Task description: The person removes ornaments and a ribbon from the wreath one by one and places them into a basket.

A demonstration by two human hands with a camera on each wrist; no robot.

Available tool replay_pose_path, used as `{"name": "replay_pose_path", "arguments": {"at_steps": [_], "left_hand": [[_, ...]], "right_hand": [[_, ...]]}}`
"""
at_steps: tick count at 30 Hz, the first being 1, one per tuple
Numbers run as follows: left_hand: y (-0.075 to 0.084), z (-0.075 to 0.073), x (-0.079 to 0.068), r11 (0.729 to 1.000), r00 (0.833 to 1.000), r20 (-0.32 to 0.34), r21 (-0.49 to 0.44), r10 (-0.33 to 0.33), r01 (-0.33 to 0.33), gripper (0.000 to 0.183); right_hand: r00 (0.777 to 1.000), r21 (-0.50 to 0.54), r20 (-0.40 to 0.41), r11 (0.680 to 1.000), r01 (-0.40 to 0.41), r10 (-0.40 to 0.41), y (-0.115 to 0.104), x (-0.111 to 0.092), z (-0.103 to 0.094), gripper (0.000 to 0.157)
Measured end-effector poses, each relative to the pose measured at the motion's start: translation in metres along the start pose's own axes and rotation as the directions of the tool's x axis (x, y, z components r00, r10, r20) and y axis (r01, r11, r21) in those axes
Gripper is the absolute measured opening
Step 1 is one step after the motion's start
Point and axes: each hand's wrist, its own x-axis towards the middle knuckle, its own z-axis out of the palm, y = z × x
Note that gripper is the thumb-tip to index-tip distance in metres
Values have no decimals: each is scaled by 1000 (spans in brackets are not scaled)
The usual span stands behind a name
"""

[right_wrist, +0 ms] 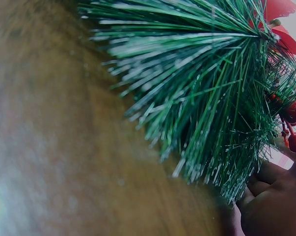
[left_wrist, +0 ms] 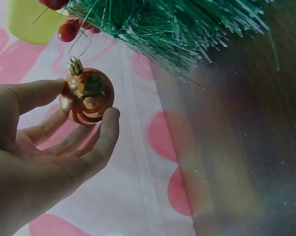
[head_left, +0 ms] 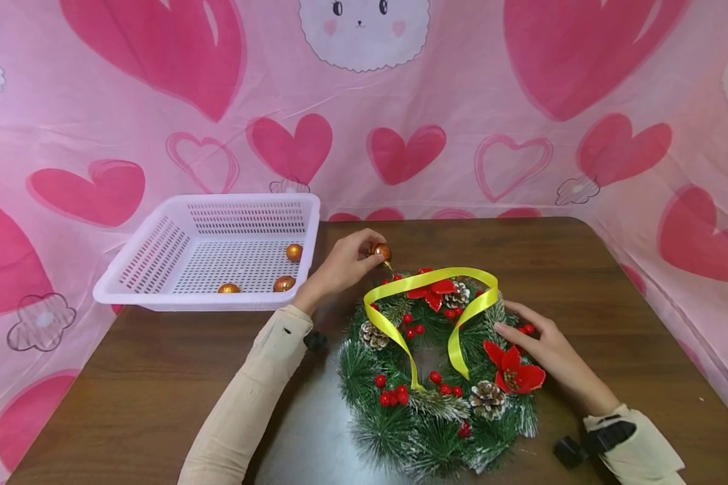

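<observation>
My left hand [head_left: 347, 259] pinches a shiny copper-coloured bauble [head_left: 381, 252] between thumb and fingers, just beyond the wreath's far edge. In the left wrist view the bauble [left_wrist: 88, 96] hangs below the green needles, its gold cap and thin wire loop pointing up at them. The Christmas wreath [head_left: 382, 431] lies on the table with red berries, pine cones, red flowers and a yellow ribbon [head_left: 431, 275] looped over it. At its right side my right hand [head_left: 542, 343] grips the rim, thumb on top. The right wrist view shows those fingers [right_wrist: 268, 179] curled at the needles, partly hidden.
A white plastic basket [head_left: 100, 291] stands at the back left of the brown wooden table [head_left: 139, 391], with several copper-coloured baubles [head_left: 294, 252] inside. Behind the table hangs a pink cloth [head_left: 364, 94] with heart prints.
</observation>
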Motion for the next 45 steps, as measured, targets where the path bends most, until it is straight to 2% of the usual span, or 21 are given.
{"name": "replay_pose_path", "arguments": {"at_steps": [14, 22, 34, 41, 45], "left_hand": [[5, -9, -2, 1000, 999, -35, -23, 11, -12, 30], [8, -7, -1, 999, 999, -31, -22, 24, -24, 29], [12, -7, -3, 999, 999, -16, 36, 28, -27, 27], [17, -10, -5, 985, 999, -14, 171, 29, -26, 25], [17, -9, -6, 982, 999, -19, 185, 30, -26, 24]], "right_hand": [[1000, 3, 3, 1000, -4, 4, 1, 0, 0, 57], [1000, 0, 0, 1000, -6, 6, 1, 0, 0, 57], [1000, -8, -5, 1000, 8, -8, 0, 1, 0, 56], [1000, -3, -2, 1000, 7, -7, 0, 1, 0, 56], [1000, -6, -3, 1000, 4, -4, 0, 2, 0, 57]]}}
